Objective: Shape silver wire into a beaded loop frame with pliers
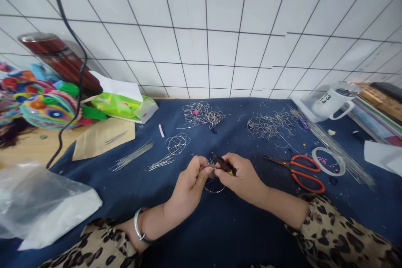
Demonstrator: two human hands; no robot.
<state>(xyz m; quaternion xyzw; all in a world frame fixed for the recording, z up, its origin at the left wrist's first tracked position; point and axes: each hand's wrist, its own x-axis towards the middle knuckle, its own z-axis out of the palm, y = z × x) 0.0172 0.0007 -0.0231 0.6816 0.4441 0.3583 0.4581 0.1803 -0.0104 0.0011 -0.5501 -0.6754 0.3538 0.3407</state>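
Observation:
My left hand (195,176) is closed, thumb and finger pinching a thin wire ring (215,191) with small pink beads along its lower curve. The ring hangs between my two hands just over the dark blue cloth (194,226). In my right hand (243,174) is a small pair of dark pliers (224,163) with a bit of yellow on the handle. The fingers of both hands nearly meet at the top of the ring. Where the pliers' jaws touch the wire is partly hidden by my fingers.
Orange-handled scissors (304,171) and a round plastic lid with beads (328,161) lie to the right. Wire tangles (201,114) lie behind my hands, straight wires (133,155) to the left. A white mug (336,102) stands at the back right; a plastic bag (59,213) lies front left.

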